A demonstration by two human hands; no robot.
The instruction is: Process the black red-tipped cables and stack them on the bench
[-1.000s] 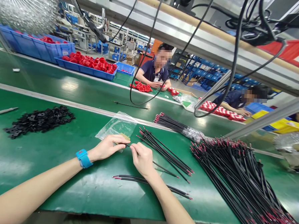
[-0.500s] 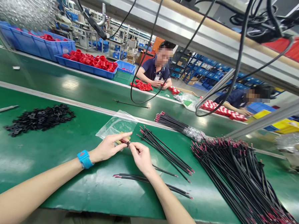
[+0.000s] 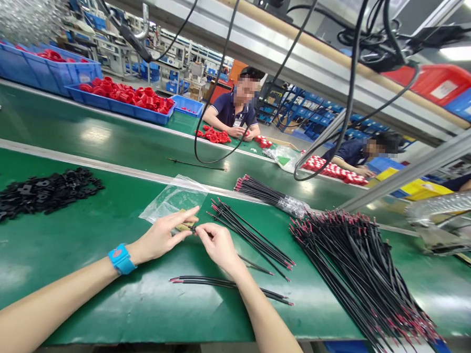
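Note:
Both hands meet over the near bench. My left hand (image 3: 163, 238), wearing a blue wristband (image 3: 122, 259), has its index finger stretched out and its thumb against the end of a thin black cable (image 3: 192, 228). My right hand (image 3: 218, 244) pinches that cable with thumb and forefinger; a small dark part sits there, too small to make out. A yellowish piece (image 3: 185, 226) shows between my left thumb and index finger. Just behind lies a clear plastic bag (image 3: 159, 201). Black cables with red ends (image 3: 252, 235) lie right of my right hand.
Loose black clip-like parts (image 3: 45, 190) are heaped at left. A large cable pile (image 3: 353, 267) covers the right side, with a wrapped bundle (image 3: 262, 189) behind. Several cables (image 3: 230, 284) cross under my right forearm. Hanging black wires (image 3: 352, 98) loop overhead. Co-workers (image 3: 237, 105) sit across the belt.
The camera view has swung slightly to the right, so the bench things appear further left. My hands stay together at the same spot, the right still pinching.

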